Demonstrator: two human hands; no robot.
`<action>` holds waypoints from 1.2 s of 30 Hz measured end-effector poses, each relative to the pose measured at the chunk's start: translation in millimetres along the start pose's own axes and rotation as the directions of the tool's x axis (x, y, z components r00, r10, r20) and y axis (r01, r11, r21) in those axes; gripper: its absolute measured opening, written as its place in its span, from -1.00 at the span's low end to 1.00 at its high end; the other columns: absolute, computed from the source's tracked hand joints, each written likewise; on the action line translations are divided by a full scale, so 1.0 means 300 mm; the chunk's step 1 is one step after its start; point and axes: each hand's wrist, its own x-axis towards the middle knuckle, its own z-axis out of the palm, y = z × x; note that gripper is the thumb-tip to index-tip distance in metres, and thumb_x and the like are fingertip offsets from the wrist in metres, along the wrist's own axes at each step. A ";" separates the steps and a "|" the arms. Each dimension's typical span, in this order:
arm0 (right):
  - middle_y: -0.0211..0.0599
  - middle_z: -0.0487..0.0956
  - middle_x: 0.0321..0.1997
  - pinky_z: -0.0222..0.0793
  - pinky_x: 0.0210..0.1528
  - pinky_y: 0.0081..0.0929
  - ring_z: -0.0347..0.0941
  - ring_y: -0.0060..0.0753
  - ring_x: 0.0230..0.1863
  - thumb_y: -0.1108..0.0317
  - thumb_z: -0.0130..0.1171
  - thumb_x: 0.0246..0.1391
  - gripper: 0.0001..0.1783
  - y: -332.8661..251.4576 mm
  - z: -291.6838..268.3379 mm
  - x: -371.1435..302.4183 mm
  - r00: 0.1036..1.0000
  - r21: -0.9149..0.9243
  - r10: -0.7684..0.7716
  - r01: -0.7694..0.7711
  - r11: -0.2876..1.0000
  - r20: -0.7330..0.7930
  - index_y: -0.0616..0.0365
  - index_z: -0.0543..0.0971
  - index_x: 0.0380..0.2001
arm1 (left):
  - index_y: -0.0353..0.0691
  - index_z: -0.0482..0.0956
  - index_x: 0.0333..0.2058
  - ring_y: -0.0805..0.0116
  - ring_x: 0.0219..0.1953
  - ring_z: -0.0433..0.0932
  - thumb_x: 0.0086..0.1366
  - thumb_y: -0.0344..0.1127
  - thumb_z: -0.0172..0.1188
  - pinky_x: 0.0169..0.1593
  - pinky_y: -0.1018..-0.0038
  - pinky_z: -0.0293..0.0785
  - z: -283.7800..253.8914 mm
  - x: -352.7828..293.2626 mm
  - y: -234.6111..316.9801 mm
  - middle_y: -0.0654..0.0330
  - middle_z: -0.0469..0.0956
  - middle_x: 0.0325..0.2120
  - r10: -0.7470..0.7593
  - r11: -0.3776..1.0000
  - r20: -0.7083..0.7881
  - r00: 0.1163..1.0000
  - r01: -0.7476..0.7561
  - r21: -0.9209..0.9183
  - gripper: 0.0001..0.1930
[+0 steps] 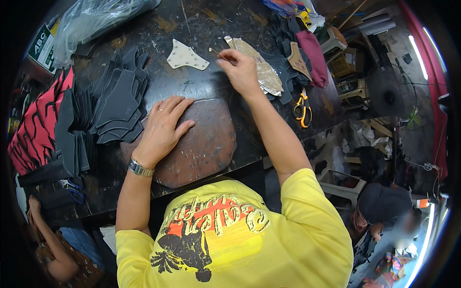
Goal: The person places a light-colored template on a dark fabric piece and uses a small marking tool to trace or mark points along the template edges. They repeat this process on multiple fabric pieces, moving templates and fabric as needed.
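My left hand [164, 122] lies flat with its fingers stretched out, over the upper left edge of a worn reddish-brown slab [201, 144]. Farther off, my right hand [238, 71] pinches a thin stick [214, 51] with a pale tip; its exact kind is too small to make out. Left of that stick, a cream-coloured template [188, 56] dotted with dark studs rests on the black table. A shiny gold-and-silver curved piece [259, 67] sits just beyond and right of my right hand.
Stacks of dark cut pieces [120, 103] and red pieces [43, 122] cover the left side. Yellow-handled scissors [303, 109], a tan template [298, 60] and maroon cloth [312, 57] are on the right. Clear plastic [96, 29] is at the far left. Other people sit nearby.
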 end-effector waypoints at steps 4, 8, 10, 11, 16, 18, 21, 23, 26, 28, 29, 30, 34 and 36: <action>-0.11 0.73 -0.24 0.57 -0.09 -0.32 0.69 -0.21 -0.21 0.33 0.41 0.07 -0.75 0.040 -0.272 -0.032 0.982 -0.299 -0.172 0.142 0.944 -0.079 0.22 0.74 -0.20 | -0.14 0.50 0.27 0.01 0.30 0.41 0.38 -0.12 0.29 0.42 0.02 0.20 -0.008 0.004 0.006 0.03 0.49 0.20 -0.020 0.999 0.012 1.000 0.021 -0.035 -0.47; -0.12 0.70 -0.13 0.54 -0.01 -0.24 0.67 -0.11 -0.09 0.27 0.47 0.01 -0.68 0.105 -0.580 -0.020 0.965 -0.603 -0.126 -0.040 0.797 -0.230 0.13 0.75 -0.15 | -0.15 0.55 0.22 -0.01 0.30 0.42 0.38 -0.09 0.30 0.43 -0.04 0.18 -0.028 0.030 0.043 0.02 0.48 0.22 -0.093 0.996 0.069 0.993 0.094 -0.009 -0.50; -0.10 0.72 -0.09 0.54 0.03 -0.24 0.68 -0.08 -0.06 0.20 0.45 0.07 -0.66 0.138 -0.692 -0.011 0.939 -0.609 0.018 -0.237 0.757 -0.343 0.12 0.76 -0.11 | -0.16 0.57 0.20 -0.02 0.29 0.44 0.39 -0.07 0.30 0.43 -0.07 0.17 -0.029 0.079 0.068 0.00 0.49 0.23 0.008 0.994 0.072 0.997 -0.001 -0.107 -0.51; -0.08 0.73 -0.07 0.53 0.05 -0.21 0.68 -0.06 -0.03 0.06 0.41 0.10 -0.61 0.154 -0.739 -0.007 0.924 -0.595 0.121 -0.330 0.733 -0.363 0.11 0.76 -0.12 | -0.16 0.58 0.19 -0.03 0.29 0.45 0.39 -0.07 0.30 0.43 -0.08 0.17 -0.024 0.114 0.082 -0.01 0.49 0.24 0.035 0.989 0.097 0.995 -0.021 -0.144 -0.52; -0.01 0.75 -0.02 0.50 0.15 -0.13 0.67 0.03 0.06 -0.44 0.23 0.09 -0.24 0.245 -0.827 0.002 0.799 -0.623 0.440 -0.597 0.505 -0.410 0.06 0.79 -0.08 | -0.20 0.56 0.23 -0.07 0.33 0.43 0.43 0.02 0.27 0.45 -0.07 0.16 0.088 0.409 0.136 -0.05 0.43 0.32 0.214 0.955 0.166 0.962 -0.171 -0.241 -0.46; 0.00 0.75 -0.02 0.49 0.18 -0.13 0.67 0.08 0.07 -0.53 0.20 0.05 -0.15 0.285 -0.811 0.006 0.800 -0.613 0.460 -0.595 0.520 -0.386 0.05 0.79 -0.05 | -0.21 0.52 0.28 -0.09 0.38 0.39 0.42 0.12 0.25 0.47 -0.10 0.13 0.169 0.561 0.146 -0.06 0.39 0.36 0.193 0.963 0.173 0.966 -0.153 -0.220 -0.36; 0.12 0.75 -0.07 0.47 0.18 -0.17 0.68 0.05 0.05 -0.57 0.22 0.00 -0.03 0.332 -0.783 0.014 0.808 -0.503 0.487 -0.588 0.634 -0.332 0.21 0.77 -0.04 | -0.24 0.50 0.30 -0.06 0.37 0.40 0.32 0.29 0.28 0.47 -0.16 0.07 0.295 0.743 0.153 -0.09 0.42 0.34 0.167 0.982 0.071 0.983 -0.159 -0.106 -0.20; 0.16 0.74 -0.14 0.48 0.12 -0.23 0.70 -0.04 -0.01 -0.54 0.29 -0.03 -0.02 0.355 -0.768 0.018 0.814 -0.404 0.494 -0.581 0.706 -0.307 0.35 0.76 -0.12 | -0.23 0.45 0.34 -0.05 0.37 0.40 0.27 0.34 0.30 0.48 -0.17 0.03 0.350 0.817 0.138 -0.09 0.42 0.34 0.171 0.984 0.073 0.983 -0.167 -0.058 -0.12; -0.17 0.72 -0.26 0.47 -0.11 -0.40 0.62 -0.38 -0.24 -0.39 0.40 0.02 -0.13 0.377 -0.763 0.025 0.825 -0.382 0.484 -0.565 0.731 -0.293 0.38 0.77 -0.15 | -0.17 0.34 0.42 -0.06 0.40 0.37 0.22 0.38 0.33 0.52 -0.17 -0.03 0.400 0.869 0.117 -0.09 0.39 0.36 0.172 0.985 0.167 0.971 -0.167 -0.039 -0.03; -0.31 0.63 -0.40 0.36 -0.31 -0.44 0.49 -0.49 -0.40 -0.35 0.43 0.01 -0.20 0.384 -0.766 0.027 0.808 -0.363 0.511 -0.589 0.722 -0.295 0.36 0.76 -0.26 | -0.14 0.31 0.44 -0.07 0.39 0.37 0.19 0.38 0.36 0.53 -0.14 -0.06 0.402 0.878 0.091 -0.09 0.40 0.35 0.190 0.982 0.177 0.966 -0.187 -0.036 0.00; -0.37 0.59 -0.47 0.30 -0.41 -0.47 0.43 -0.54 -0.49 -0.34 0.45 0.01 -0.23 0.386 -0.766 0.027 0.801 -0.353 0.522 -0.598 0.719 -0.294 0.35 0.75 -0.31 | -0.11 0.28 0.45 -0.11 0.38 0.36 0.15 0.38 0.39 0.53 -0.10 -0.06 0.396 0.879 0.077 -0.09 0.41 0.33 0.210 0.975 0.186 0.960 -0.192 -0.108 0.04; -0.29 0.61 -0.48 0.35 -0.35 -0.41 0.46 -0.48 -0.46 -0.36 0.43 0.00 -0.20 0.385 -0.766 0.025 0.809 -0.349 0.510 -0.587 0.730 -0.293 0.37 0.74 -0.35 | -0.11 0.28 0.45 -0.12 0.39 0.34 0.13 0.39 0.40 0.53 -0.09 -0.05 0.390 0.877 0.064 -0.09 0.40 0.33 0.244 0.968 0.174 0.954 -0.228 -0.106 0.06; -0.17 0.66 -0.48 0.44 -0.24 -0.33 0.53 -0.41 -0.41 -0.36 0.43 -0.03 -0.18 0.375 -0.756 0.013 0.825 -0.274 0.489 -0.559 0.783 -0.283 0.40 0.73 -0.39 | -0.12 0.25 0.46 -0.11 0.43 0.28 0.03 0.39 0.47 0.52 -0.04 0.04 0.351 0.857 0.014 -0.09 0.38 0.34 0.283 0.959 0.181 0.942 -0.279 -0.049 0.14; -0.20 0.68 -0.45 0.43 -0.26 -0.37 0.54 -0.45 -0.41 -0.31 0.47 -0.03 -0.23 0.366 -0.751 0.010 0.810 -0.207 0.513 -0.574 0.792 -0.284 0.39 0.74 -0.36 | -0.12 0.25 0.47 -0.09 0.44 0.25 -0.03 0.37 0.53 0.52 0.00 0.10 0.324 0.857 -0.013 -0.08 0.37 0.35 0.288 0.958 0.225 0.931 -0.280 -0.067 0.19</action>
